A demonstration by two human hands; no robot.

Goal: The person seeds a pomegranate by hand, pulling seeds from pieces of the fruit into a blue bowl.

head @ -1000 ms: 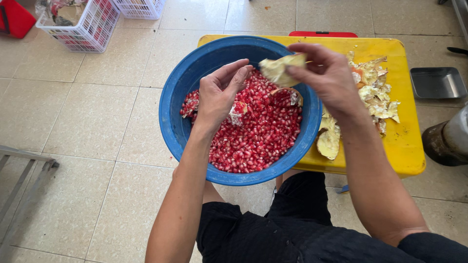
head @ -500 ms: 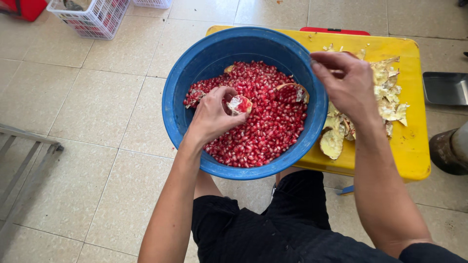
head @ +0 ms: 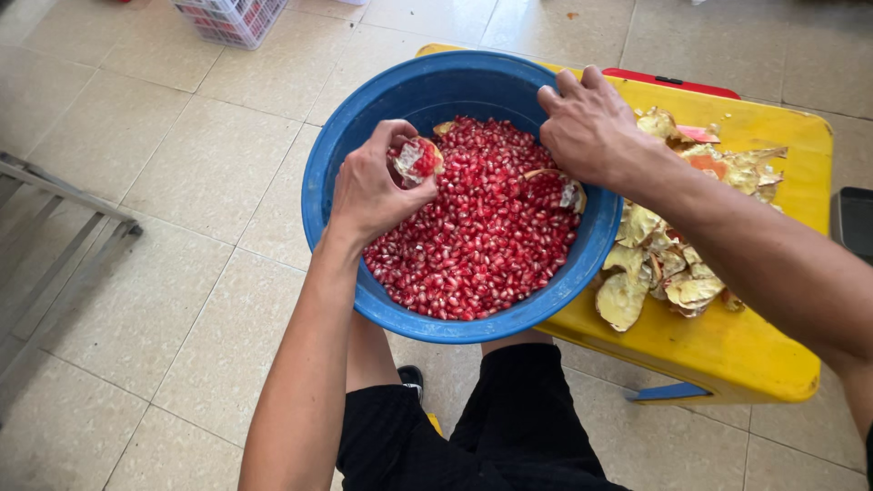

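Red, juicy seeds are filling the round blue plastic bowl on the yellow counter. The left hand is curling tight around a small broken pomegranate piece over the bowl; it looks light and squishy, so holding its tough skin seems best. The right hand is bending loosely at the bowl's far rim, and I cannot tell if it is holding anything.

We observe a blue basin holding loose red pomegranate seeds, set partly on a yellow table. The left hand grips a pomegranate piece over the basin. The right hand hovers, fingers curled, above the basin's far rim; whether it holds anything we cannot tell. Pale peel scraps lie heaped on the table beside the basin. A white crate stands on the tiled floor.
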